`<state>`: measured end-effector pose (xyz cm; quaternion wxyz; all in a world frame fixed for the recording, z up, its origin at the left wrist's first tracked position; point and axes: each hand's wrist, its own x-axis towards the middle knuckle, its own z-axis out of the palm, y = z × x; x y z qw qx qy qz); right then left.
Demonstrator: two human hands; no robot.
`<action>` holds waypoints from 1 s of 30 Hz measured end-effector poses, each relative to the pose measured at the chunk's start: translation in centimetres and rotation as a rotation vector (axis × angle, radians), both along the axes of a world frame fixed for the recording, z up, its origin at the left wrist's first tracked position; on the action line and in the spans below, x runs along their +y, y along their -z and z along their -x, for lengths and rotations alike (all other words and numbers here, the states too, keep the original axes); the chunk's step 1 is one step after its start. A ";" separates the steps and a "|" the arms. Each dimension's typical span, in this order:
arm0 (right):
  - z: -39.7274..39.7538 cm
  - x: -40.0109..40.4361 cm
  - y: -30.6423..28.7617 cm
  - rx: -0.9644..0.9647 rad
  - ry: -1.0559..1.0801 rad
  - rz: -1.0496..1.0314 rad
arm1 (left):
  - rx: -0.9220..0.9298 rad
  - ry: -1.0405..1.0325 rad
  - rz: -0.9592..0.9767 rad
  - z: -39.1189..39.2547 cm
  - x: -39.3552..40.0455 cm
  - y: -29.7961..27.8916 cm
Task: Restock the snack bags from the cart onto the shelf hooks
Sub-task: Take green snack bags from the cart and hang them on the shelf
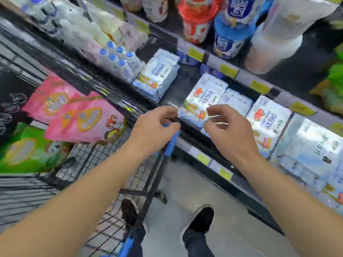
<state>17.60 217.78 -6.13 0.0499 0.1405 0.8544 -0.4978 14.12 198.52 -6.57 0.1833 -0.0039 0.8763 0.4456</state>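
Two pink snack bags wait at nine o'clock in our cart; left hand grasps its blue handle, right hand loosely curled, empty. We should steady the cart first.

Green snack bag (left edge cut), blurred

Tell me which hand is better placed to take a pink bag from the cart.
Probably the left hand: it is at the cart rim, on the side where the pink bags lie. The right hand is over the shelf, farther away.
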 end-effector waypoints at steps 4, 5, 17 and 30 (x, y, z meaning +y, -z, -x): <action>0.9 -8.9 -0.1 -0.004 -0.194 -0.057 | -0.001 -0.005 0.147 -0.7 -11.5 -0.9; 1.0 -10.5 -0.3 -0.011 -0.237 -0.076 | -0.011 -0.014 0.154 -1.0 -13.6 -1.0; 5.5 -37.6 3.7 -0.046 -0.736 -0.160 | -0.098 -0.157 0.507 -2.6 -39.5 0.2; 10.5 -54.8 12.1 0.107 -1.121 -0.485 | -0.133 -0.233 0.533 -1.2 -49.2 1.4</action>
